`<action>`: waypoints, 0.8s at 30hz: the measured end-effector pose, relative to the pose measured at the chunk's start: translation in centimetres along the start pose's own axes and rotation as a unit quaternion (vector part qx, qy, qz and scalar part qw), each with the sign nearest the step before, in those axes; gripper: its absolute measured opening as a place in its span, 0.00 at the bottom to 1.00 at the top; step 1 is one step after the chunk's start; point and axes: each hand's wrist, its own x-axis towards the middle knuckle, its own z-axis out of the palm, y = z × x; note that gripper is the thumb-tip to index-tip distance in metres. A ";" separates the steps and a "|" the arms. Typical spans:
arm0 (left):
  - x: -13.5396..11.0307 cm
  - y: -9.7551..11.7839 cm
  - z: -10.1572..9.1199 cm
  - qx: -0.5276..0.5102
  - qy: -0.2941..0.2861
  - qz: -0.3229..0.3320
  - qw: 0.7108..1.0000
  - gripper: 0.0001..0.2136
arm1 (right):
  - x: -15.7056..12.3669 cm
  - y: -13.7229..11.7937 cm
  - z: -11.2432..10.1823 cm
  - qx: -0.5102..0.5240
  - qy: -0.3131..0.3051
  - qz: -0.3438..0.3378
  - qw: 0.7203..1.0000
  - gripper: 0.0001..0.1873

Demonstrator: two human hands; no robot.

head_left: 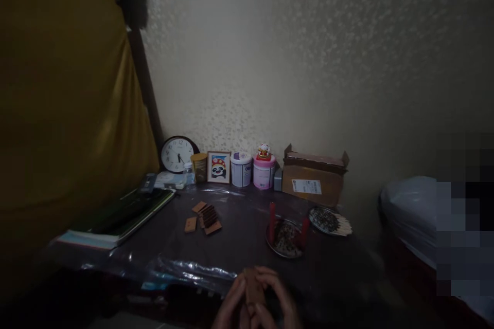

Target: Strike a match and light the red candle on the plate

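- In the head view, the left hand [230, 300] and right hand [281, 295] meet low at the near side of the bench [239, 226], clamped together on a small brown tile [253, 287]
- The tile sits between them, pinched from both sides, likely because two-sided support keeps so small a thing steady; the lower fingers are too dim to tell exactly where each one presses
- Beyond the hands, towards the left, lie a single loose tile [190, 224] and, just beside it, a tile pile [209, 216] with dark ridged pieces on top, probably grouped to stay within easy reach
- To the right, one red stick [272, 222] stands upright in a dish [285, 255], perhaps held up by the dish's speckled contents
- Along the wall stand a clock [177, 154], a panda picture [218, 167], a pale tub [241, 170], a pink tub [264, 172] carrying a figurine [264, 152], and a carton [314, 180], seemingly set back out of the hands' way
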 end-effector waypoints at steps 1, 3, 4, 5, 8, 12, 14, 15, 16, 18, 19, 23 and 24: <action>0.0 -0.1 0.2 -0.006 0.000 -0.008 1.000 0.10 | 0.0 -0.2 -0.2 -0.007 -0.012 0.004 1.000 0.14; 0.0 -0.2 0.9 -0.017 -0.005 -0.018 1.000 0.09 | 0.1 -0.8 -0.5 -0.011 -0.034 0.012 0.999 0.13; 0.0 -0.2 1.1 -0.021 -0.014 -0.017 1.000 0.08 | 0.1 -1.0 -0.6 -0.007 -0.038 0.015 0.999 0.13; -0.1 -0.3 1.3 -0.025 -0.021 -0.008 0.999 0.08 | 0.2 -1.2 -0.7 -0.001 -0.038 0.019 0.999 0.12; -0.2 -0.4 1.5 -0.034 -0.038 0.006 0.999 0.07 | 0.3 -1.4 -0.7 0.016 -0.027 0.030 0.999 0.12; -0.2 -0.4 1.4 -0.035 -0.046 0.002 0.998 0.08 | 0.2 -1.2 -0.6 0.039 -0.028 0.026 0.999 0.11; -0.3 -0.4 1.5 -0.033 -0.040 0.006 0.999 0.08 | 0.1 -1.0 -0.6 0.056 -0.029 0.022 0.998 0.11; -0.3 -0.3 1.6 -0.032 -0.038 0.004 0.999 0.08 | 0.1 -1.0 -0.6 0.063 -0.031 0.023 0.997 0.11; -0.3 -0.3 1.7 -0.031 -0.036 0.003 0.999 0.07 | 0.0 -0.9 -0.5 0.069 -0.033 0.026 0.997 0.12; -0.2 -0.3 1.8 -0.030 -0.036 0.005 0.999 0.07 | 0.0 -0.9 -0.5 0.077 -0.038 0.033 0.996 0.12; -0.2 -0.3 1.9 -0.031 -0.036 0.009 0.999 0.06 | -0.1 -0.8 -0.4 0.078 -0.039 0.037 0.995 0.12; -0.1 -0.4 1.8 -0.030 -0.030 0.017 0.999 0.07 | 0.0 -1.2 -0.4 0.086 -0.034 0.040 0.995 0.13; 0.0 -0.5 1.7 -0.030 -0.029 0.015 0.999 0.07 | 0.0 -1.3 -0.5 0.088 -0.032 0.040 0.995 0.13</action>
